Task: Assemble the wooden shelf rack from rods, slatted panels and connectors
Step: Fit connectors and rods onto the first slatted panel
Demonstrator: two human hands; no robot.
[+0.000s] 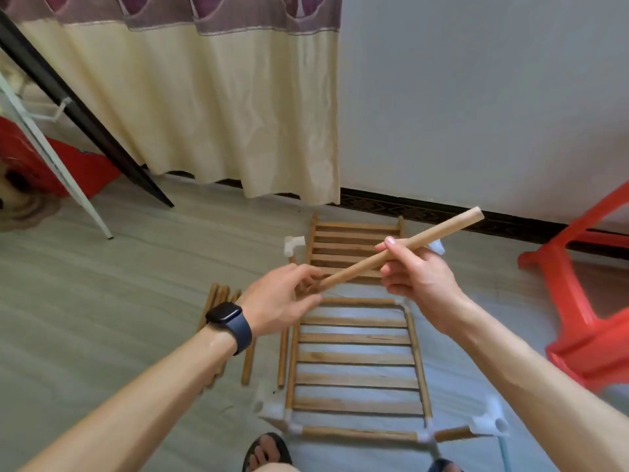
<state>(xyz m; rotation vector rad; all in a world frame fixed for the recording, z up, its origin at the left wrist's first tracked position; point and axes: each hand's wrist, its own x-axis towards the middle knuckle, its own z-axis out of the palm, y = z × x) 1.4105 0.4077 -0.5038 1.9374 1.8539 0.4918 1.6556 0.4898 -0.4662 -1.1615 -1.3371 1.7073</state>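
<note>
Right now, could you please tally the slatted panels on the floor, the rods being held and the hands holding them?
Flat slatted wooden panels: 2
Round light wooden rod, held: 1
Hands gripping it, left hand and right hand: 2
Total: 5

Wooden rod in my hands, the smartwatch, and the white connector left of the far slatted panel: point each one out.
wooden rod (449,227), head view, on the shaft near its raised end.
smartwatch (223,313), head view, on the dark screen.
white connector (294,245), head view, on its upper body.
</note>
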